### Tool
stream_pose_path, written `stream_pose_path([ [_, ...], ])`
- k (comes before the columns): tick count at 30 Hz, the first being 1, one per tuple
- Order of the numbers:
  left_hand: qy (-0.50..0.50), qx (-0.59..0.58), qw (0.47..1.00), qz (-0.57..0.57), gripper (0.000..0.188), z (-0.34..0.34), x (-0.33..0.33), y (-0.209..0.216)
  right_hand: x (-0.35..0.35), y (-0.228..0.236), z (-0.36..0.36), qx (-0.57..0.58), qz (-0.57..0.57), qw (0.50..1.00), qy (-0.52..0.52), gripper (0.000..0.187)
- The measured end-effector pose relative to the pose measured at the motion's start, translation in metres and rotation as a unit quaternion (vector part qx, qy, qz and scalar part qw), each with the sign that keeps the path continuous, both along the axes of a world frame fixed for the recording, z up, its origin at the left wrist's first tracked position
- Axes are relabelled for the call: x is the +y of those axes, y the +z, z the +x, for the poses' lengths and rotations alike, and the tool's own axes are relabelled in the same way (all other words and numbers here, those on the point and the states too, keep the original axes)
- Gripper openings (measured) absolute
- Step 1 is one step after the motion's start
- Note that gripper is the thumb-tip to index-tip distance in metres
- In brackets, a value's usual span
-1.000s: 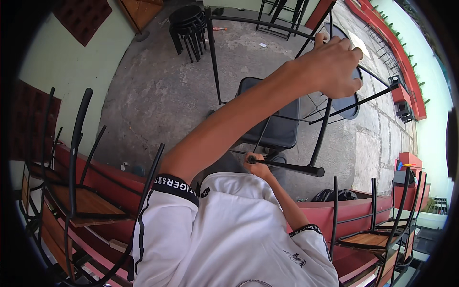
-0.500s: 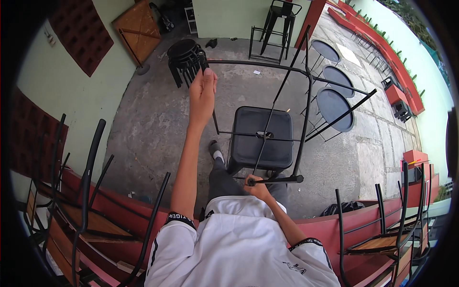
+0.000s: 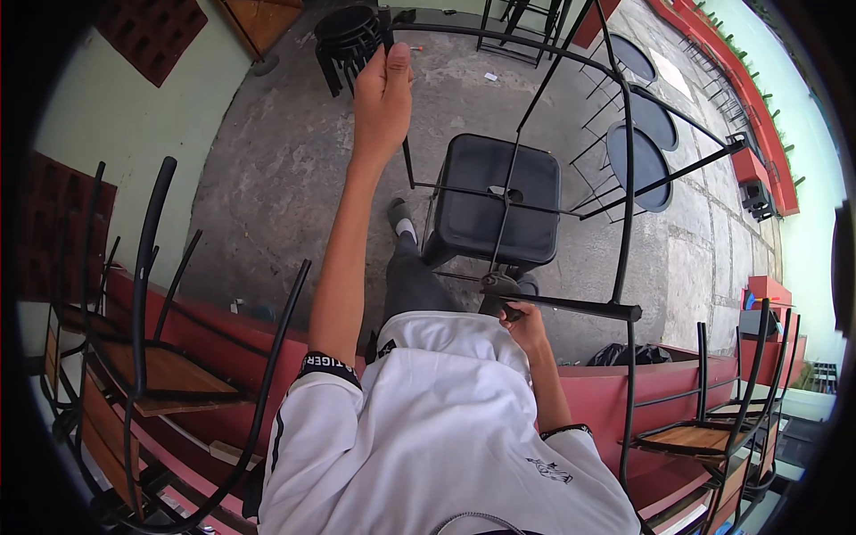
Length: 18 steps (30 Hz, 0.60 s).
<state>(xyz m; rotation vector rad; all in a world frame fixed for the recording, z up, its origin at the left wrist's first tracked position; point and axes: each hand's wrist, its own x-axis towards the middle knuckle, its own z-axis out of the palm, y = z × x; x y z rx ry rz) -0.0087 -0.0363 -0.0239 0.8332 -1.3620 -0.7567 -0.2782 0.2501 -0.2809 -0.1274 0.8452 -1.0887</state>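
I hold a black metal tube frame (image 3: 580, 308) with long legs and thin crossbars up in front of me, tilted on its side. At its far left corner my left hand (image 3: 383, 100) is closed around the tube, thumb on top. My right hand (image 3: 524, 326) grips the near end of the lower bar, close to my waist. Beyond the bars, a black square stool (image 3: 490, 218) with a hole in its seat stands on the concrete floor. My foot (image 3: 400, 212) is just left of that stool.
Stacked black stools (image 3: 346, 34) stand at the far left. Round grey tables (image 3: 638, 165) line the right side. Wooden-seated chairs lie upturned at left (image 3: 174, 388) and right (image 3: 691, 439), legs sticking up beside me. A black bag (image 3: 629, 355) lies near the red ledge (image 3: 580, 379).
The view has tipped downward, so the floor things sit higher. The frame has swung a little to the right, and my right hand has shifted right with its end. Both hands keep their grip.
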Motion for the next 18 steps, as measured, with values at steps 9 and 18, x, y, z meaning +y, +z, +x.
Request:
stream_pose_path([
  [9,0.006,0.003,0.999,-0.033,0.044,0.002,0.003,-0.006,-0.011,-0.033,0.012,0.158,0.066,0.982,-0.083,0.021],
  [18,-0.001,0.015,1.0,-0.024,0.043,0.001,0.005,-0.003,-0.047,0.008,0.066,0.324,-0.015,0.916,0.235,0.02],
])
